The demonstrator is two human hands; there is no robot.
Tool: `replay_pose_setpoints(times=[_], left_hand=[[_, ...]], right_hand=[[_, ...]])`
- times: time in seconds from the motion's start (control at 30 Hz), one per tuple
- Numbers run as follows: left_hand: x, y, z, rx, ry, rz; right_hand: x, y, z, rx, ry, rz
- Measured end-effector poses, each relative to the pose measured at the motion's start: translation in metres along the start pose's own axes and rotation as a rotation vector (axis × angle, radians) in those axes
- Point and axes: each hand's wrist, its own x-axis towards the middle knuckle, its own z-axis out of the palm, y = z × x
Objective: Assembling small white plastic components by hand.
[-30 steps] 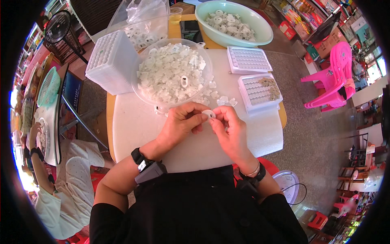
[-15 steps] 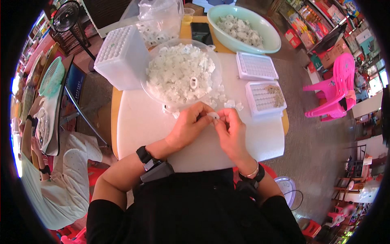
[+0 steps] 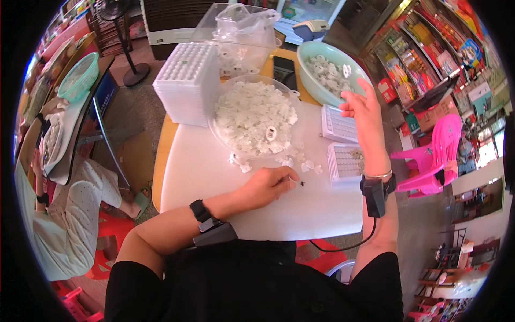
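Observation:
My left hand (image 3: pixel 266 188) rests low over the white tabletop sheet (image 3: pixel 214 161), its fingers curled. A tiny dark piece (image 3: pixel 302 183) shows just past its fingertips; whether they grip it or it lies on the sheet I cannot tell. My right hand (image 3: pixel 368 121) is raised beside the pale green basin (image 3: pixel 314 88), fingers apart, holding nothing. Just beyond its fingertips a white oval plastic piece with a dark middle (image 3: pixel 347 70) shows against the basin's right side, perhaps in the air. A clear round tub (image 3: pixel 255 121) heaped with white plastic pieces stands ahead of my left hand.
Two white ridged trays (image 3: pixel 343 161) lie near my right forearm. A tall stack of white trays (image 3: pixel 188 83), a clear bin (image 3: pixel 238 51) and a phone (image 3: pixel 284 72) stand farther back. Loose white pieces (image 3: pixel 308 165) lie before the tub. Another person sits at left; a pink chair (image 3: pixel 434 155) is at right.
My hands have parted from the white piece they held together. The right has swung up and right to the basin and opened; the left has stayed low. The view has shifted.

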Motion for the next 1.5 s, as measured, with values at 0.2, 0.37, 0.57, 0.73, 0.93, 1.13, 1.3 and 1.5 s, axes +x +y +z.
replay_pose_setpoints(times=[0.2, 0.37, 0.57, 0.73, 0.93, 1.13, 1.3, 1.5], left_hand=[[0.002, -0.01, 0.003, 0.05, 0.035, 0.144], [-0.001, -0.006, 0.002, 0.029, 0.044, 0.132], [-0.003, -0.002, -0.001, -0.389, 0.06, -0.112], [-0.003, 0.003, -0.006, -0.909, 0.005, -0.099], [0.003, -0.006, -0.009, -0.983, -0.151, -0.15], [0.004, -0.007, -0.01, -0.992, -0.313, -0.205], [-0.003, -0.004, -0.011, -0.926, -0.18, -0.237], [0.003, -0.001, -0.009, -1.108, -0.225, -0.134]], right_hand=[[-0.02, 0.034, 0.069, -0.505, -0.389, -0.125], [-0.033, 0.055, 0.095, -0.698, -0.367, -0.295], [-0.064, 0.016, 0.062, -0.243, -0.238, 0.13], [-0.115, -0.004, 0.044, -0.007, -0.156, 0.278], [-0.14, -0.002, 0.037, -0.089, -0.156, 0.206], [-0.141, -0.004, 0.028, -0.129, -0.201, 0.013], [-0.143, 0.004, 0.025, -0.12, -0.147, -0.019], [-0.113, 0.05, -0.055, -0.617, 0.262, -0.096]])
